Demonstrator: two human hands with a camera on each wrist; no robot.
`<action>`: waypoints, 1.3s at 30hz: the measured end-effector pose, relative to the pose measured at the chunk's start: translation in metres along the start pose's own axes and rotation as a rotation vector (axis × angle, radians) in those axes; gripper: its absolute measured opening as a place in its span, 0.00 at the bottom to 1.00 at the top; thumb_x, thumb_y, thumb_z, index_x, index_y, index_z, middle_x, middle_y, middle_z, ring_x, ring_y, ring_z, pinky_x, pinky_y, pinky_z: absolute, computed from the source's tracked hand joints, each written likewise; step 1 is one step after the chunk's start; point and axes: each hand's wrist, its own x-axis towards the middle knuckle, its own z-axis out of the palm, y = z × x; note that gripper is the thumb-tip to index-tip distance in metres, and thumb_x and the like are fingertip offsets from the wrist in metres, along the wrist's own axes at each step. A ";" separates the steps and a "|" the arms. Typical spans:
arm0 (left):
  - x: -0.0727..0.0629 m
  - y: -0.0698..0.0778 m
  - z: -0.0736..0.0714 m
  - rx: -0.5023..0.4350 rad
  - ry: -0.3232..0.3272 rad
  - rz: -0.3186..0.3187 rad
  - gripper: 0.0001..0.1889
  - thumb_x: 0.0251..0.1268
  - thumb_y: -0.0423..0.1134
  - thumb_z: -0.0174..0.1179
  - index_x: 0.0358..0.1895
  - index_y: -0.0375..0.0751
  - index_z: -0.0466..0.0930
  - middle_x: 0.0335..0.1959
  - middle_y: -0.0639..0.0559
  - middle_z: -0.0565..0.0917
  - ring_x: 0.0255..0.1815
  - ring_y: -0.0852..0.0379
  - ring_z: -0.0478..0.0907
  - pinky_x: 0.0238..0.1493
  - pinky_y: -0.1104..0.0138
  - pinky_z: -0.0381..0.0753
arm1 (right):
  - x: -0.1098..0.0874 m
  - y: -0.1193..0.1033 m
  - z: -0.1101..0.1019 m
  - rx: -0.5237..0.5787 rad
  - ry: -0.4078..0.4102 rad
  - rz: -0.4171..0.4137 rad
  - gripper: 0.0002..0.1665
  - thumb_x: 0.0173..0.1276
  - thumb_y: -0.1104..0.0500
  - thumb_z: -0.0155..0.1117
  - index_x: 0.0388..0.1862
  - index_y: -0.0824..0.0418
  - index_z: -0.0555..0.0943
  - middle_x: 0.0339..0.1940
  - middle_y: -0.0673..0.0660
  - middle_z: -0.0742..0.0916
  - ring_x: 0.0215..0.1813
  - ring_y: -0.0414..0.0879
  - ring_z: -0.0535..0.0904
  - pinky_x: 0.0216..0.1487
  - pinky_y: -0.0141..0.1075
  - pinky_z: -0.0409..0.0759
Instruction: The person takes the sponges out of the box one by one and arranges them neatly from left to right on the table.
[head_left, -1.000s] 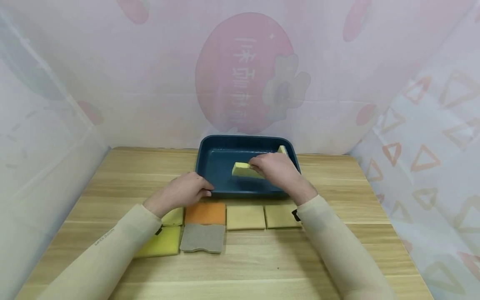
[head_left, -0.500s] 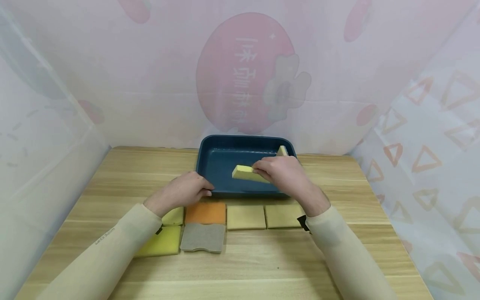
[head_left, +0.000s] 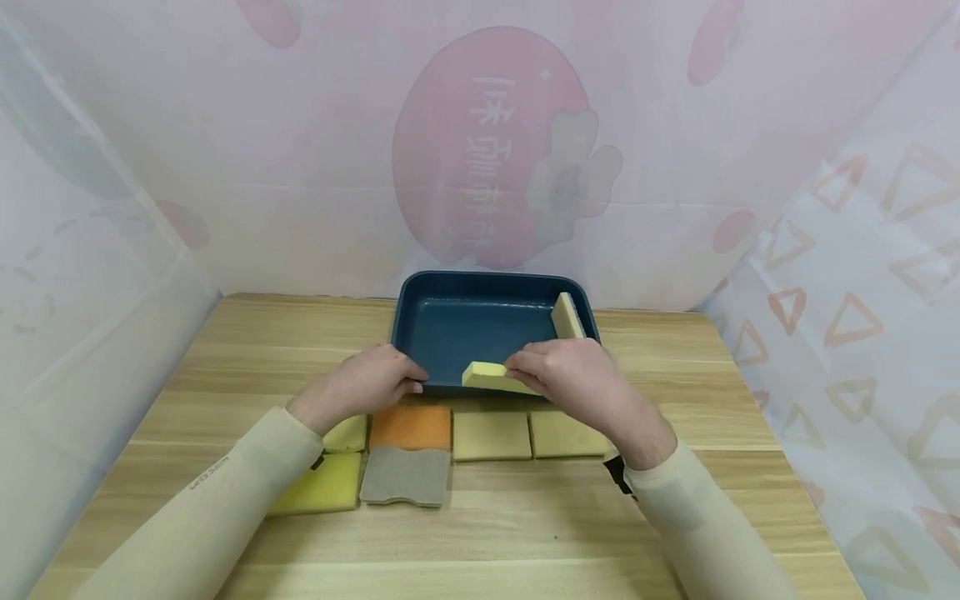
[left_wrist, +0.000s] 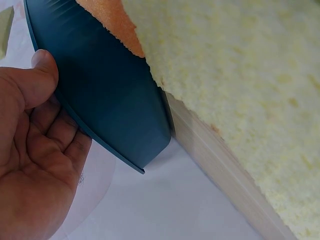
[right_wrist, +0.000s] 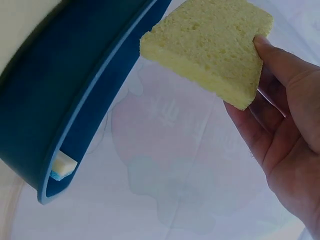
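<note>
A deep blue rectangular tray (head_left: 465, 287) stands at the back of the table. My left hand (head_left: 375, 377) grips its near left rim, and in the left wrist view my thumb and curled fingers (left_wrist: 67, 137) meet at the tray's edge. My right hand (head_left: 573, 375) pinches one end of a yellow sponge (head_left: 487, 375), held on edge over the tray's near rim. The right wrist view shows that sponge (right_wrist: 210, 45) between thumb and fingers, above the tray wall (right_wrist: 95, 90). Another sponge (head_left: 567, 315), pale with a blue layer, stands upright against the tray's right side.
In front of the tray lie an orange sponge (head_left: 411, 428), a grey pad with a wavy edge (head_left: 405, 477), and two pale yellow sponges (head_left: 491, 436). More yellow sponges (head_left: 322, 487) lie partly under my left forearm. Patterned cloth walls (head_left: 300, 167) enclose the table (head_left: 517, 533).
My right hand has moved toward me with the yellow sponge, from over the tray's middle to its near rim. The upright sponge shows more fully. My left hand has stayed put.
</note>
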 end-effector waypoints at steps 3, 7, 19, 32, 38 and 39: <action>-0.001 0.000 0.000 -0.001 0.002 -0.001 0.07 0.86 0.34 0.71 0.48 0.44 0.99 0.43 0.52 0.99 0.32 0.65 0.83 0.45 0.60 0.95 | -0.005 -0.005 0.002 0.002 0.002 -0.024 0.06 0.78 0.55 0.85 0.51 0.50 0.98 0.43 0.44 0.99 0.41 0.36 0.96 0.43 0.32 0.96; -0.001 0.000 0.000 -0.005 0.001 -0.001 0.07 0.86 0.34 0.71 0.50 0.44 1.00 0.44 0.52 0.99 0.33 0.65 0.85 0.46 0.59 0.96 | -0.010 -0.012 0.004 -0.013 -0.003 -0.054 0.07 0.78 0.54 0.85 0.51 0.49 0.98 0.43 0.43 0.99 0.41 0.34 0.96 0.42 0.29 0.94; -0.003 -0.001 0.001 -0.015 0.007 0.007 0.08 0.86 0.33 0.71 0.51 0.43 1.00 0.45 0.51 1.00 0.33 0.65 0.85 0.46 0.60 0.96 | -0.022 -0.030 0.012 0.003 -0.038 -0.114 0.04 0.77 0.53 0.86 0.47 0.48 0.97 0.41 0.40 0.98 0.40 0.33 0.94 0.40 0.27 0.92; -0.002 -0.001 0.001 -0.017 0.001 -0.001 0.08 0.86 0.33 0.71 0.51 0.43 1.00 0.46 0.51 1.00 0.35 0.64 0.87 0.48 0.58 0.97 | -0.037 -0.044 0.021 0.010 -0.124 -0.154 0.06 0.78 0.56 0.86 0.42 0.45 0.94 0.36 0.38 0.95 0.36 0.29 0.88 0.35 0.24 0.86; -0.002 -0.001 0.001 -0.018 -0.001 -0.003 0.08 0.87 0.33 0.70 0.52 0.43 1.00 0.47 0.50 1.00 0.37 0.61 0.90 0.50 0.56 0.98 | -0.039 -0.048 0.024 0.013 -0.178 -0.164 0.05 0.77 0.55 0.86 0.45 0.44 0.96 0.40 0.37 0.97 0.41 0.30 0.93 0.40 0.27 0.91; -0.002 -0.001 0.001 -0.017 -0.001 -0.003 0.08 0.87 0.33 0.70 0.52 0.43 1.00 0.47 0.50 1.00 0.38 0.60 0.91 0.51 0.56 0.98 | -0.039 -0.048 0.025 0.012 -0.181 -0.169 0.05 0.77 0.55 0.86 0.45 0.45 0.96 0.41 0.37 0.97 0.41 0.30 0.93 0.41 0.27 0.91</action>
